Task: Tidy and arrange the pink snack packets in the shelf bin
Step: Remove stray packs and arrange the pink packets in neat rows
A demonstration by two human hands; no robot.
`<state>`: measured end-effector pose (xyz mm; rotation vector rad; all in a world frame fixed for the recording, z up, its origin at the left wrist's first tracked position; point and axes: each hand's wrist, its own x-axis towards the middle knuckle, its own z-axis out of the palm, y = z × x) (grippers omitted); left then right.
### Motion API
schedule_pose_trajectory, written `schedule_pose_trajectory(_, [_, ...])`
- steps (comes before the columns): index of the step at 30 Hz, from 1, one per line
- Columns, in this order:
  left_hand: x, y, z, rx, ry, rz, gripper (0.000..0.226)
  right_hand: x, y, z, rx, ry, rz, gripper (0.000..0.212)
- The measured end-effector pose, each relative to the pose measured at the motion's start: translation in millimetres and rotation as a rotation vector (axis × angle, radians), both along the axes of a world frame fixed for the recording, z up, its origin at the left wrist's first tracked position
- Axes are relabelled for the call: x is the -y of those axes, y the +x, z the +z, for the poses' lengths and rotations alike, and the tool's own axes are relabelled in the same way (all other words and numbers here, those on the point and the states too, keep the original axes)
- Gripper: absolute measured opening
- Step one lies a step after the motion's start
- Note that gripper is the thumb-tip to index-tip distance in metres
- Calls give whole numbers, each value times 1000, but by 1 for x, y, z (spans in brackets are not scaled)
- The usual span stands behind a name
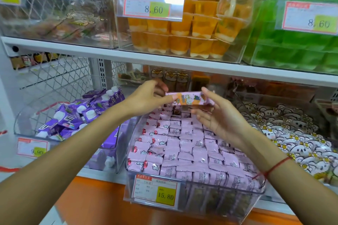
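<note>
- I am holding one pink snack packet level above the back of the clear shelf bin, lifted clear of the packets below.
- My left hand is pinching the packet's left end between thumb and fingertips.
- My right hand is gripping its right end, thumb on top and fingers curled loosely underneath.
- The remaining pink packets are standing in tight rows that fill the bin from the front wall, with its yellow price label, back to a small gap directly under the held packet.
- Judged step: I am placing a loose packet into the last row.
- The next move is calling for turning the packet to match its neighbours and lowering it into that gap without disturbing the rows.
- A bin of purple cartons is sitting to the left; a bin of white flower-printed packets is sitting to the right.
</note>
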<state>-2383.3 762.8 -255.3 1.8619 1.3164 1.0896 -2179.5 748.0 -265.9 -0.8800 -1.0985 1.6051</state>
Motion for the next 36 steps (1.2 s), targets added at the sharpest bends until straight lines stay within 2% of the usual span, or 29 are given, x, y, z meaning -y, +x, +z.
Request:
schedule_pose_trajectory(2, [1, 3, -2, -31, -13, -3, 41, -3, -3, -1, 94, 85, -92, 17])
schedule_pose_trajectory(5, [-4, 4, -2, -266, 138, 12, 54, -4, -8, -1, 324, 221, -202, 15])
schedule_pose_trajectory(6, [-5, 6, -1, -284, 188, 0, 60, -3, -8, 0, 397, 279, -219, 15])
schedule_pose_trajectory(8, [-5, 10, 2, -178, 175, -99, 66, -1, -11, 1, 529, 418, -239, 12])
schedule_pose_trajectory(10, [-2, 17, 4, -77, 147, -202, 61, 1, -15, 3, 640, 541, -236, 6])
schedule_pose_trajectory(13, [-2, 20, 4, -98, 244, -202, 45, -4, -21, 1, 697, 582, -222, 7])
schedule_pose_trajectory(16, [-9, 13, 0, -74, 302, -23, 31, -20, -24, -4, 761, 490, -259, 37])
schedule_pose_trajectory(18, [-15, 9, -2, -29, 261, 91, 25, -32, -23, -12, 985, 510, -233, 36])
schedule_pose_trajectory(20, [-20, 7, -5, -65, 206, 97, 15, -40, -25, -22, 1230, 571, -136, 32])
schedule_pose_trajectory(22, [-24, 8, -7, -119, 177, 79, 4, -46, -28, -30, 1407, 573, -16, 37])
schedule_pose_trajectory(24, [-29, 7, -8, -129, 157, 62, 11, -50, -31, -33, 1551, 527, 123, 43])
schedule_pose_trajectory(26, [-34, 7, -10, -159, 138, 49, 23, -52, -31, -35, 1609, 493, 230, 47])
schedule_pose_trajectory(28, [-40, 7, -11, -167, 98, 28, 34, -51, -28, -35, 1614, 515, 239, 47])
schedule_pose_trajectory(31, [-47, 5, -13, -211, 68, -3, 37, -50, -24, -35, 1626, 567, 242, 47])
schedule_pose_trajectory(36, [-54, 2, -14, -453, 84, -43, 45, -50, -22, -36, 1623, 570, 270, 46])
